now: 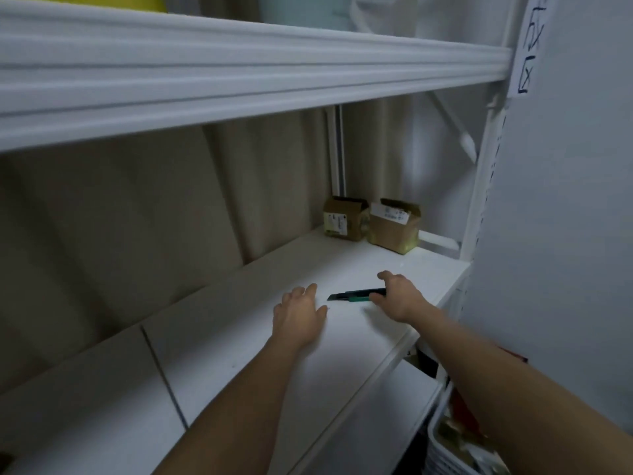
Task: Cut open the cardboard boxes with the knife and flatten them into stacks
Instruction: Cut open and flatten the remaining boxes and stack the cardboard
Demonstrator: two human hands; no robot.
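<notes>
On a white shelf [239,354] under another white shelf beam, the right hand [399,296] grips a green knife [356,295], blade pointing left. The left hand [299,311] rests flat, fingers relaxed, beside it. Two small boxes [371,222] stand at the back corner against a beige wall.

- right hand [399,296] grips knife [356,295] on white shelf [239,354], blade pointing 9 o'clock
- left hand [301,311] flat beside it
- two cardboard boxes [371,222] at 12 o'clock (touching)
</notes>
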